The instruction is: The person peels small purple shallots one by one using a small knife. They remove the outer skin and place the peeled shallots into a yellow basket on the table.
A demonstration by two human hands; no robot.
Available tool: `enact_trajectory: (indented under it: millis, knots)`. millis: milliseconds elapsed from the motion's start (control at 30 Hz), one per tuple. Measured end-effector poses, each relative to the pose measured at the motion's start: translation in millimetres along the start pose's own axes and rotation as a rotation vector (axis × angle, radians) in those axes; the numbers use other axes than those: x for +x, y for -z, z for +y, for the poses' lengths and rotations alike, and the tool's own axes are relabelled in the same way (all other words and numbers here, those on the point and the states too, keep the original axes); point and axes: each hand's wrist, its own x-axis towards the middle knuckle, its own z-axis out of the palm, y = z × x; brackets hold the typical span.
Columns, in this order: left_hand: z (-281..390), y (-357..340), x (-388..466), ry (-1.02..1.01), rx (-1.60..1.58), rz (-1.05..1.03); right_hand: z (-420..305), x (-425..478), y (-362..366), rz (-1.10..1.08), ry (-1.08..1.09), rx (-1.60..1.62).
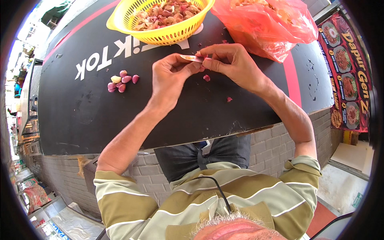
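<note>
My left hand point(175, 72) and my right hand point(225, 61) meet above the black tabletop. A small knife blade point(192, 58) shows between them; its handle is hidden, and I cannot tell which hand bears it. The right fingertips pinch a small reddish-purple piece point(201, 55), probably a shallot, mostly covered by the fingers. Peeled shallots point(126, 79) and one pale yellowish clove or bulb point(116, 79) lie in a small group left of my left hand. Beyond both hands, a yellow plastic colander point(162, 34) holds unpeeled shallots and dry skins point(168, 15).
A red translucent plastic bag point(264, 33) with skins in it stands at the back right. Skin scraps point(206, 78) lie on the black table point(90, 120), which bears white lettering. Its front edge runs before my lap. A printed food banner point(345, 69) hangs at the far right.
</note>
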Motion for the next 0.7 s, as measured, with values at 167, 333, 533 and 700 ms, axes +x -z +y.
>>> enact_trajectory:
  millis: [167,333,533,700]
  knots:
    - [0.6,-14.0,-2.6,-0.293,0.290,0.089,-5.7,-2.3,-5.5,0.059,-0.071,0.021]
    - [7.8,0.4,3.4,-0.119,0.073,0.001,-3.8,-1.5,4.0,-0.007,0.001,0.027]
    - [1.7,14.7,6.7,0.067,-0.086,-0.144,1.1,-1.1,4.6,-0.046,-0.007,0.065]
    - [2.1,13.1,8.8,0.086,-0.191,-0.179,-3.8,-4.1,4.4,-0.070,0.014,0.058]
